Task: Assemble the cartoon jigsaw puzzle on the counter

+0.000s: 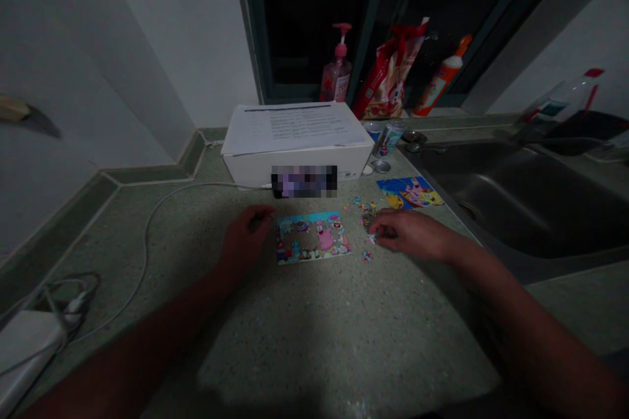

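A partly assembled jigsaw puzzle (325,239) with colourful cartoon figures lies flat on the counter between my hands. Its outer edge is joined, and gaps show the counter inside it. My left hand (246,236) is just left of the puzzle's upper corner, its thumb and forefinger pinched; what they hold, if anything, is too small to make out. To the right of the puzzle, my right hand (405,234) pinches a small puzzle piece (372,238) at the counter. Loose puzzle pieces (361,203) are scattered just beyond its fingertips, and one piece (367,256) lies nearer to me.
A picture card (410,192) lies beside the sink (491,190). Behind the puzzle, a phone (304,182) on a white cable leans against a white box (295,137). A small tin (388,139), a pump bottle (337,72) and a red bag (390,72) stand farther back.
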Action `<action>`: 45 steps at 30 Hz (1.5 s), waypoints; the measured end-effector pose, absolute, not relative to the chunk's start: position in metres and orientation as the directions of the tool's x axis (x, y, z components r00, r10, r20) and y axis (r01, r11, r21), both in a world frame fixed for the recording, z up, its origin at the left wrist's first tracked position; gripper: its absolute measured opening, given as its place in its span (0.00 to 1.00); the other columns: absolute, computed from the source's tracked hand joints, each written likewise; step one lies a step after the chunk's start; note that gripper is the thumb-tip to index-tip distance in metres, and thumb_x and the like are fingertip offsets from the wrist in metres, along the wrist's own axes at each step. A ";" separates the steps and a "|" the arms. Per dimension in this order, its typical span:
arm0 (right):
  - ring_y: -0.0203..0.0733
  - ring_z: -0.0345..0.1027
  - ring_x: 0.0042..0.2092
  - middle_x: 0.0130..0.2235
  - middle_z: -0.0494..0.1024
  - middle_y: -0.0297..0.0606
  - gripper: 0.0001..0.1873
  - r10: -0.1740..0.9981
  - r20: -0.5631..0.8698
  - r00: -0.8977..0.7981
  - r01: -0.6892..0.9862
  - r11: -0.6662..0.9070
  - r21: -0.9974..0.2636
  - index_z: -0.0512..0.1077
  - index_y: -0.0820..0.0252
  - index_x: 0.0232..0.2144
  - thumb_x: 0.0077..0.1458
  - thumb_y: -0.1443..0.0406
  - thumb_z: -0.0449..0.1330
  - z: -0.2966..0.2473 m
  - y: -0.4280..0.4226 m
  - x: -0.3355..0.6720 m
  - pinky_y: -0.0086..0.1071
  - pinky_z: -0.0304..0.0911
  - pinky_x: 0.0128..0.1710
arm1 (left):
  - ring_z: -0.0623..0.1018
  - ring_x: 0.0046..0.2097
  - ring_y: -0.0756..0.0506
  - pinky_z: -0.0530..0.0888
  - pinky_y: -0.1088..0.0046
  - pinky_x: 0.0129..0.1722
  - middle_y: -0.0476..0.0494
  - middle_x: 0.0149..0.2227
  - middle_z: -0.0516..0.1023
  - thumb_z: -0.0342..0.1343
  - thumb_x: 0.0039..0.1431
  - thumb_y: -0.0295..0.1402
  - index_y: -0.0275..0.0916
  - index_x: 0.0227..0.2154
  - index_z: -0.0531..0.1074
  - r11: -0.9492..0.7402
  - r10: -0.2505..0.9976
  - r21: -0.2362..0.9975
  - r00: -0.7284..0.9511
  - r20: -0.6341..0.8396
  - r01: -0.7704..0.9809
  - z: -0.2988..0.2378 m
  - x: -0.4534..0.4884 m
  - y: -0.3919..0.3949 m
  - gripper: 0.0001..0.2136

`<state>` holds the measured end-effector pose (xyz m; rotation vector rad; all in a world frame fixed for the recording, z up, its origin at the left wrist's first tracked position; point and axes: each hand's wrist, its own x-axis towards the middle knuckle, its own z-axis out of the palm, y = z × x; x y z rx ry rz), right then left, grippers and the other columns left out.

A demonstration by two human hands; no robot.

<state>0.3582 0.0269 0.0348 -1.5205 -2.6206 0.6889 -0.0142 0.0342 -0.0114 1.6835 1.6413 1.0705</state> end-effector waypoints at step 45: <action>0.48 0.74 0.39 0.41 0.79 0.41 0.05 0.870 -0.075 -0.487 0.867 0.471 -0.166 0.73 0.54 0.37 0.57 0.66 0.60 0.029 0.018 0.333 0.39 0.61 0.36 | 0.83 0.47 0.38 0.77 0.55 0.54 0.40 0.44 0.85 0.55 0.61 0.37 0.41 0.42 0.79 -0.087 0.987 0.838 -0.068 0.146 0.539 -0.012 -0.013 0.034 0.12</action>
